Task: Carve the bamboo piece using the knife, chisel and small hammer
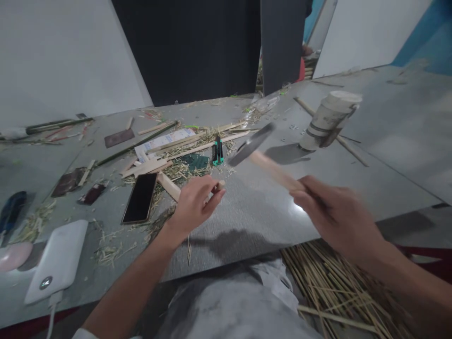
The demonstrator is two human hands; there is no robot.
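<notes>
My right hand (337, 219) is closed around the wooden handle of a hammer (273, 170). The hammer's dark metal head is raised over the table and blurred by motion. To its left, my left hand (197, 202) pinches a small piece of pale wood (221, 185), whose end shows past the fingertips. A flat pale wooden strip (169, 186) reaches toward that hand from behind; whether the two are one piece is hidden. Just beyond the left hand lies a green and black cutter (218, 151) among shavings. A black phone (140, 197) rests left of the hand.
Shavings and bamboo strips (197, 147) cover the table's middle. A white power bank (58, 261) with a cable lies at front left. On the right, a whitish bamboo-like cylinder (328, 120) stands tilted near a thin stick (353, 150). Many thin sticks (332, 287) lie below the table edge.
</notes>
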